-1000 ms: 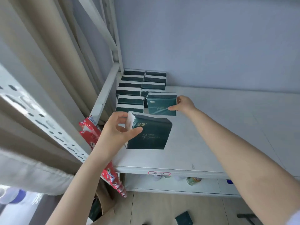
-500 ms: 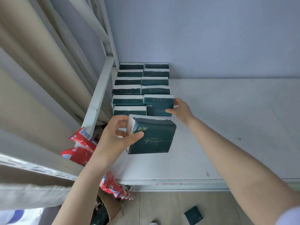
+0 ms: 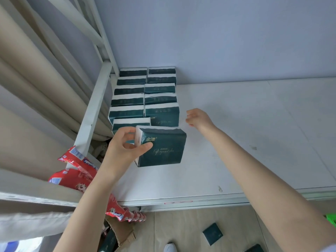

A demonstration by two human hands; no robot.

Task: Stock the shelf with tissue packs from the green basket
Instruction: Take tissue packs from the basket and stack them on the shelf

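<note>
The dark green plastic-wrapped tissue pack (image 3: 161, 147) hangs over the white shelf board (image 3: 254, 133), gripped at its end by the left hand (image 3: 123, 148). The right hand (image 3: 198, 118) has just released the front pack of the right row (image 3: 162, 115), now seated, and hovers beside it, fingers loosely curled, empty; the held pack probably goes next

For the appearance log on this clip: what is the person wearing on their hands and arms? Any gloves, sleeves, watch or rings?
No gloves on the left hand or the right hand, and no ring, watch or bracelet shows. Both forearms are uncovered. A sliver of white fabric at the lower right corner may be a short sleeve's edge.
</note>
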